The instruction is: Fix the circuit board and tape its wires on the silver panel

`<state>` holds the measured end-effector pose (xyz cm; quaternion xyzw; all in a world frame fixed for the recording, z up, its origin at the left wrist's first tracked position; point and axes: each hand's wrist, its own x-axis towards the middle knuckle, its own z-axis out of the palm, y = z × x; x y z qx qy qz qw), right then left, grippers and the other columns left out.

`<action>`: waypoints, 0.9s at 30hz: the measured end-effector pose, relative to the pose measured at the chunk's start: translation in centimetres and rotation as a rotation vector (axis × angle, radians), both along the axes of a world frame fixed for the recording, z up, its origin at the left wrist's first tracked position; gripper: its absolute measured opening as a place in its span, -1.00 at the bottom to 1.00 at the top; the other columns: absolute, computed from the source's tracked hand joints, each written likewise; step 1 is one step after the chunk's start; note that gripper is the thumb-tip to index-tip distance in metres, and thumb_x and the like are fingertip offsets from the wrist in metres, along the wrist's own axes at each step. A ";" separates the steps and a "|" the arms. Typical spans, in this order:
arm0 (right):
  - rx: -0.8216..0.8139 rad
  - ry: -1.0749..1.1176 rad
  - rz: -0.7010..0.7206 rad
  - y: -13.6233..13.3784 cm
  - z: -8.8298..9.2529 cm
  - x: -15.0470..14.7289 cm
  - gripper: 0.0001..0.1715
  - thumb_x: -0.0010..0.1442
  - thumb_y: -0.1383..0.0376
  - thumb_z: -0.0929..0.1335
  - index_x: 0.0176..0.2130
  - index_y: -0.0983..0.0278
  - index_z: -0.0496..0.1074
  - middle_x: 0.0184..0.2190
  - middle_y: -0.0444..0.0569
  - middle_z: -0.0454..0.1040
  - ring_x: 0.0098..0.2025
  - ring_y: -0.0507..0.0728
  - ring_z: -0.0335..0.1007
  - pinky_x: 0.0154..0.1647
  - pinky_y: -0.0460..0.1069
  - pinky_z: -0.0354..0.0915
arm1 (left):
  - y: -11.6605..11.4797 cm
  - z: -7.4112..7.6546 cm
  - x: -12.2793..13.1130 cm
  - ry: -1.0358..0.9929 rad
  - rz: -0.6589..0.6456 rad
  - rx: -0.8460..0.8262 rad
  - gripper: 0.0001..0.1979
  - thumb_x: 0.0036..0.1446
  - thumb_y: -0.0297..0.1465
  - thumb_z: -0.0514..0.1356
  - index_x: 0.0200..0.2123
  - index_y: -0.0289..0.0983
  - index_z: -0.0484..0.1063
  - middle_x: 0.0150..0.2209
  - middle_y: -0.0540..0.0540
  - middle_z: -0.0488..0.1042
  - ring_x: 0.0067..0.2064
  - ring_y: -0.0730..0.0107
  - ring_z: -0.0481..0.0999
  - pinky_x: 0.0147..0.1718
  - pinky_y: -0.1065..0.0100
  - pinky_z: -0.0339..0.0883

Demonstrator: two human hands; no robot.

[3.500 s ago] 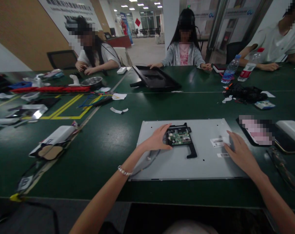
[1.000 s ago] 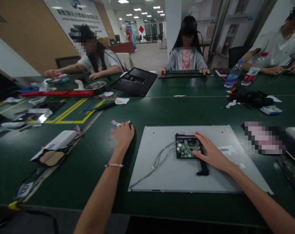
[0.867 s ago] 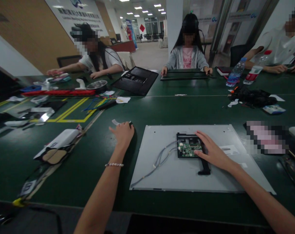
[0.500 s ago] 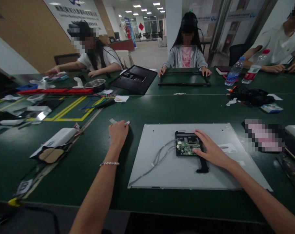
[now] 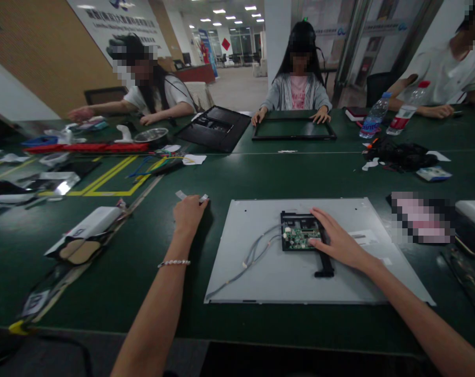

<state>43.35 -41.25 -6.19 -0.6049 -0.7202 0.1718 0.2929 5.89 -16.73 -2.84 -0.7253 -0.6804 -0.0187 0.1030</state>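
Observation:
A grey metal panel [image 5: 256, 283] lies flat before me, its lower edge near the table's front. On it sits a black plastic bracket [image 5: 326, 264] carrying a green circuit board [image 5: 300, 238]. Grey cables [image 5: 254, 251] run from the board toward the panel's lower left corner. My right hand [image 5: 333, 235] rests over the bracket's right side, fingers stretched and apart, the thumb touching the board's edge. Left of the panel, my left hand [image 5: 188, 212] is closed on the table. Pale, shiny strip ends [image 5: 180, 195] stick out beyond its fingers; the pinch itself is hidden.
On the left lies a white package [image 5: 91, 225]; a black cable [image 5: 64, 337] runs along the front edge. A phone-like item [image 5: 394, 209] is at right. Across the table, a person holds a black frame [image 5: 294, 137]. Bottles [image 5: 373, 120] and a black bundle [image 5: 398, 154] sit farther right.
Both my hands keep their places. Across the table, the person's hand on the frame's right side has shifted inward to the left. The view has moved slightly.

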 end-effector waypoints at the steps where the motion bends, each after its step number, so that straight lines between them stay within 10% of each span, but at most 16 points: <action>1: -0.003 -0.002 0.000 0.0 0.0 0.0 -0.14 0.26 0.05 0.28 0.38 0.08 -0.17 0.37 0.05 -0.04 0.37 0.32 -0.09 0.33 0.28 0.01 | 0.1 0.0 0.0 0.007 -0.007 -0.004 -0.54 0.29 -0.16 -0.06 -0.10 -0.32 0.51 -0.14 -0.33 0.52 -0.09 -0.03 0.50 -0.16 0.18 0.33; 27: -0.014 0.001 0.008 0.0 -0.2 -0.1 -0.18 0.27 0.03 0.27 0.37 0.06 -0.13 0.38 0.03 -0.07 0.38 0.27 -0.12 0.34 0.24 -0.03 | 0.4 0.1 -0.5 0.056 -0.041 0.012 -0.60 0.33 -0.41 -0.11 -0.16 -0.41 0.53 -0.24 -0.37 0.54 -0.15 0.01 0.55 -0.18 0.20 0.36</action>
